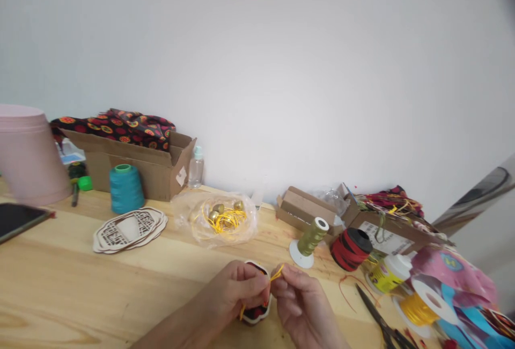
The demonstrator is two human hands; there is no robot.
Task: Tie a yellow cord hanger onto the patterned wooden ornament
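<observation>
My left hand (235, 291) is closed around a small dark ornament with a pale scalloped rim (257, 312), held just above the wooden table (80, 284). A thin yellow cord (277, 275) runs from the ornament up between both hands. My right hand (301, 300) pinches the cord's upper end between thumb and forefinger. The two hands almost touch near the table's front edge.
A clear bag of gold beads and yellow cord (221, 217) lies behind the hands. Olive (311, 237), red (351, 248), teal (125, 188) and yellow (418, 308) thread spools stand around. Laser-cut wooden pieces (129, 228), scissors (378, 319), cardboard boxes (156, 169), a phone (18, 219) and a pink tub (28, 153) also sit here.
</observation>
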